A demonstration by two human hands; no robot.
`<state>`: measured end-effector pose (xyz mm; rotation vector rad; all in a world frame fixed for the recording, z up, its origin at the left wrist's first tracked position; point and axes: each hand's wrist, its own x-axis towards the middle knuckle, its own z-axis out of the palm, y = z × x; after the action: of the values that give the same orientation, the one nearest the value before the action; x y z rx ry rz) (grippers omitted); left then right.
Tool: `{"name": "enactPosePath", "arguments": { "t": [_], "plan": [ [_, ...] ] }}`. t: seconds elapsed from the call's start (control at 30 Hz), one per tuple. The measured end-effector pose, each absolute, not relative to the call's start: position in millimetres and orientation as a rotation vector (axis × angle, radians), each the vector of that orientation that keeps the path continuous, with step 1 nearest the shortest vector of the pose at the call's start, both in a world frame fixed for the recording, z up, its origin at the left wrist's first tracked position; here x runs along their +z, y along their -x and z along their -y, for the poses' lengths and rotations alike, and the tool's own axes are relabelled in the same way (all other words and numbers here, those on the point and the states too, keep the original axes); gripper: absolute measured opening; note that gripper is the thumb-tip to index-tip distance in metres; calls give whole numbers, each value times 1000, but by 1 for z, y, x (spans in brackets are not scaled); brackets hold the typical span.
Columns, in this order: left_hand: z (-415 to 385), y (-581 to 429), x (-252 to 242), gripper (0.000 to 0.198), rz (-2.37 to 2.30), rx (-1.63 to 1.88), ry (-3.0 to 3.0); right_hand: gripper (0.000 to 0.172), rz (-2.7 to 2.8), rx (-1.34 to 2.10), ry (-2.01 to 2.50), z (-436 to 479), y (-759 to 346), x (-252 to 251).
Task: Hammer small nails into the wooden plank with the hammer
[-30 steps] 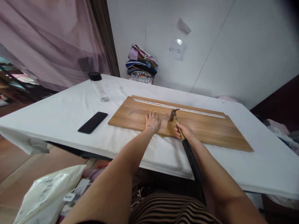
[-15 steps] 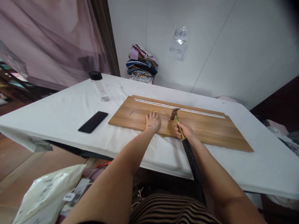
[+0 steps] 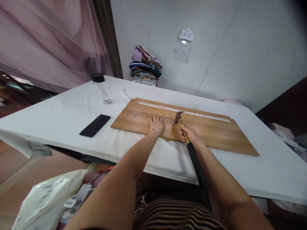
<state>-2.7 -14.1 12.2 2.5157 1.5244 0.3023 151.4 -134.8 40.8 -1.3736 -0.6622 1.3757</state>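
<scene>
My left hand lies flat on a wooden board, fingers pointing away from me. A claw hammer is gripped in my right hand, which holds it high on the handle near the head. The hammer's rusty head is low over the board's surface, just right of a short row of small nail heads between my hands. Whether the head touches a nail there, I cannot tell. Several loose nails rest on the board to the left of my left hand.
Two white strips run along the board's far side. On the white-covered table stand a clear bottle with a black lid and a black phone. Folded clothes are piled by the wall. A white bag sits below at left.
The view has shifted very slightly. Both hands and the hammer keep practically the same place on the board.
</scene>
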Motion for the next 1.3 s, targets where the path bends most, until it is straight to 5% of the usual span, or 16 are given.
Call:
{"name": "enactPosePath", "arguments": {
  "t": [1.3],
  "plan": [
    [10,2,6,46,-1520,331,-2514,46,681,1344,1379,136,-151,39]
  ]
}}
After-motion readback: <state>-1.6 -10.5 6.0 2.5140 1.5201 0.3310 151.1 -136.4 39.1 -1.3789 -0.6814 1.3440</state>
